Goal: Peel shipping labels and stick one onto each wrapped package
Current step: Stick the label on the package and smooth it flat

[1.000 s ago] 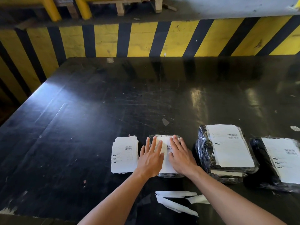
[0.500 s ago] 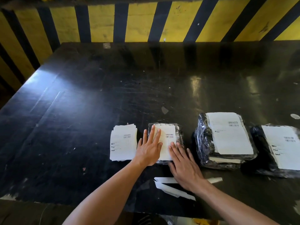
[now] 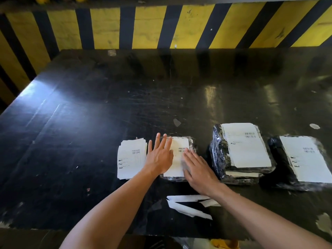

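Label (image 3: 177, 159) on package, right hand (image 3: 198, 169) slid back up it

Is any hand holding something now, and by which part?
Nothing is gripped. The left hand and right hand lie flat with straight fingers, pressing the label on the small package.

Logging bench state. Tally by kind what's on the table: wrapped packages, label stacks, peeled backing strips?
Wrapped packages with a label on top: 3
Stack of unpeeled labels: 1
Peeled backing strips: about 3, overlapping
Total: about 7
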`<move>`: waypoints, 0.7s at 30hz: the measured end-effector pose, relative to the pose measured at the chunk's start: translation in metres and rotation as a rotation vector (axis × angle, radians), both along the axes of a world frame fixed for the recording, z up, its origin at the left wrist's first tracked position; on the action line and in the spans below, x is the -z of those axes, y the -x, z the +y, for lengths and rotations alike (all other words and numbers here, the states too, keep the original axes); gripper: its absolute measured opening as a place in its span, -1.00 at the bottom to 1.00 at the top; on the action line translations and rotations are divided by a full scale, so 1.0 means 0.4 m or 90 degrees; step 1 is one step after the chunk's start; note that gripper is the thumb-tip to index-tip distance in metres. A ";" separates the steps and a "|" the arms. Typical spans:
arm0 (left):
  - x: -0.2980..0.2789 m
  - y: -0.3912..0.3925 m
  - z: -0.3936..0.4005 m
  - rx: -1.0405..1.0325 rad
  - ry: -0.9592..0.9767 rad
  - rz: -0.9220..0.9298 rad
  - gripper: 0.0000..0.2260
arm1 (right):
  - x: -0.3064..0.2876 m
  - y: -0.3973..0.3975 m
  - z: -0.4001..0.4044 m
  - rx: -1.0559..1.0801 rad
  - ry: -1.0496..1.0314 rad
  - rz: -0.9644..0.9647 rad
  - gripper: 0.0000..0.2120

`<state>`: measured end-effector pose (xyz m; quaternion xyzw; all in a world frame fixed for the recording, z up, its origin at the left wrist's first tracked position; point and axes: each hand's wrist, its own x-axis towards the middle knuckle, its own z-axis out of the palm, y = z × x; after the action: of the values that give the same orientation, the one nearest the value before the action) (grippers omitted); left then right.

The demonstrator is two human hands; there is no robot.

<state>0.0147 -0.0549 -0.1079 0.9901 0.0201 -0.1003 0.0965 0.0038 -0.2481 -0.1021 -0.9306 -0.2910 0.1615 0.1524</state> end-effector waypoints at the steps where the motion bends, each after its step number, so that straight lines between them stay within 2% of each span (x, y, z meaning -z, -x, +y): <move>1: 0.001 -0.008 0.002 -0.011 0.002 0.021 -0.48 | -0.005 -0.019 0.008 0.001 0.033 0.022 -0.41; 4: 0.010 0.008 0.004 0.000 -0.021 0.048 -0.46 | -0.006 -0.043 0.016 -0.004 0.086 0.049 -0.40; 13: 0.041 0.209 0.018 0.219 -0.014 -0.013 -0.49 | 0.018 -0.033 0.011 0.003 0.080 0.052 -0.40; 18: 0.055 0.274 0.034 0.262 -0.033 -0.069 -0.46 | 0.024 -0.028 0.012 0.008 0.067 0.051 -0.40; 21: 0.054 0.292 0.044 0.253 -0.001 -0.107 -0.47 | 0.039 -0.023 0.015 0.024 0.040 0.043 -0.40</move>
<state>-0.1022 -0.0374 -0.1294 0.9795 -0.1836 -0.0345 0.0754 0.0130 -0.2420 -0.1177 -0.9342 -0.2632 0.1986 0.1360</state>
